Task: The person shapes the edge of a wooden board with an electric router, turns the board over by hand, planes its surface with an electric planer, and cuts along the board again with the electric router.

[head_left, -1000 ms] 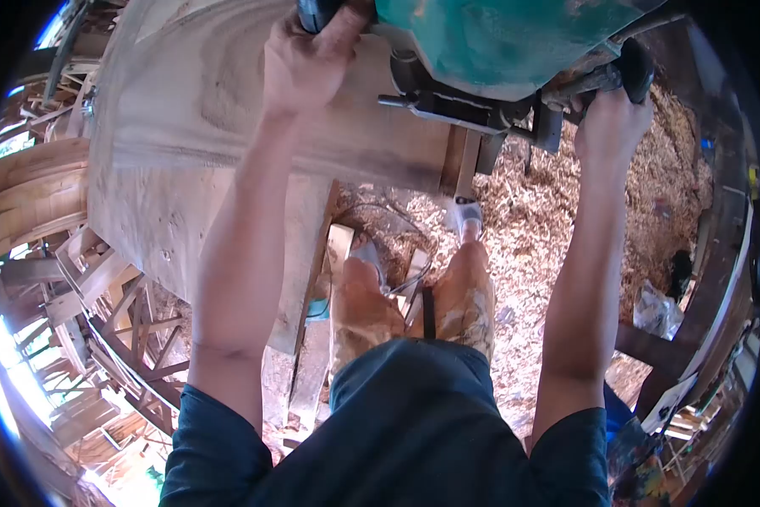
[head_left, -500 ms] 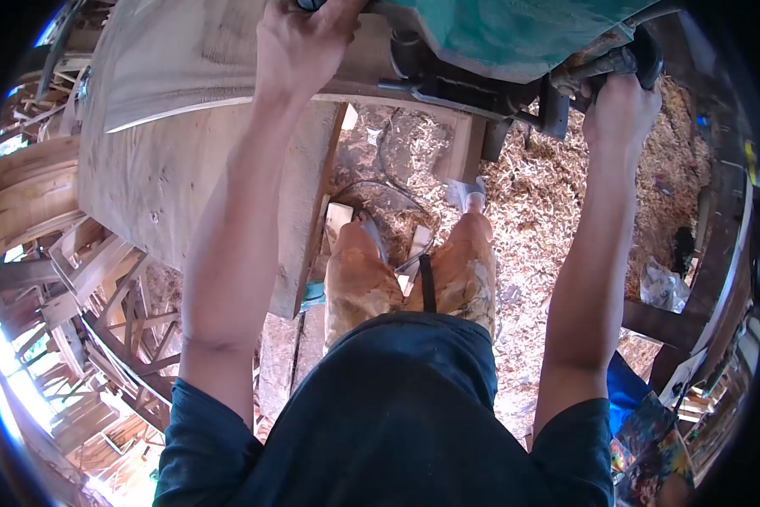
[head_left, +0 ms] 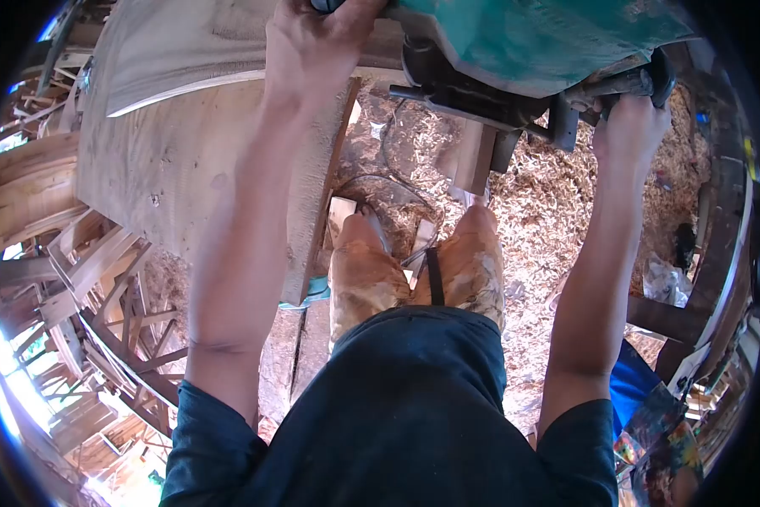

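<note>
Left hand (head_left: 321, 46), toward 11 o'clock, is clenched around a black knob (head_left: 328, 3), part of which the top edge of the view cuts off. At 1 o'clock the right hand (head_left: 632, 127) is closed on a black handle (head_left: 663, 78), its fingers curled beneath and mostly hidden. Between the 2 hands, at 12 to 1 o'clock, sits the teal power tool (head_left: 541, 42), its upper part out of view, with a dark metal bracket (head_left: 464, 106) along its near side.

A broad wooden board (head_left: 185, 51) spreads from the left hand toward 10 o'clock, its curved near edge lying over a wide wooden panel (head_left: 177, 169). Just below the bracket is a squared timber (head_left: 475, 160). Wood shavings (head_left: 532, 203) cover the floor right of centre, and a dark cable (head_left: 380, 177) curves near the person's 2 knees. A pile of scrap wood (head_left: 101, 296) lies toward 9 and 8 o'clock. Toward 4 o'clock are a clear plastic bag (head_left: 667, 280) and, lower, a blue cloth (head_left: 634, 384).
</note>
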Available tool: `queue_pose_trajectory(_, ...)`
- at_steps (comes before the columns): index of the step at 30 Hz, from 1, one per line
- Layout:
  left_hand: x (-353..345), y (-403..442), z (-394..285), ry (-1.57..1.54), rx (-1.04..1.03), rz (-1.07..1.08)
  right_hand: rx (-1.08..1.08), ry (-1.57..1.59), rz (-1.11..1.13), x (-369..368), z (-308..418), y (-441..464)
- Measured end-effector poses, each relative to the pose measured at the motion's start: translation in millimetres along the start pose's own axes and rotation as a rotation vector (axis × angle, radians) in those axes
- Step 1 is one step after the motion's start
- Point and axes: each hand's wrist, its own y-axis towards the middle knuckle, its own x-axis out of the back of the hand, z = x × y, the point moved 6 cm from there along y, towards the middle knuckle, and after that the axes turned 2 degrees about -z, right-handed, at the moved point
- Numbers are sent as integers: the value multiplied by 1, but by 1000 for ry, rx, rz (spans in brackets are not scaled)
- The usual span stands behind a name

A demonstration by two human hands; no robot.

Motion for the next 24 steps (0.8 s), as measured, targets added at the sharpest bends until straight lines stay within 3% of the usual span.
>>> queue_pose_trajectory(3, -1, 0, -5, -102, 85, 10, -15, -107, -25, 4, 3, -2)
queue_pose_trajectory(6, 3, -5, -9, -138, 120, -1, 137, -383, 59, 9, 12, -1)
queue_pose_trajectory(9, 4, -13, -8, -195, 263, -6, 133, -189, 36, 10, 9, -8)
queue_pose_trajectory(13, 10, -22, -31, -253, 218, -69, -47, 60, -112, 7, 13, -25)
queue_pose_trajectory(17, 13, -23, -33, -223, 313, -81, 84, -127, 47, 21, 9, -20)
queue_pose_trajectory(18, 13, -22, -30, -201, 374, -46, 70, -178, 40, 23, 9, -22)
queue_pose_trajectory(24, 14, -22, -27, -319, 293, -54, -23, -10, -87, 11, 21, -40)
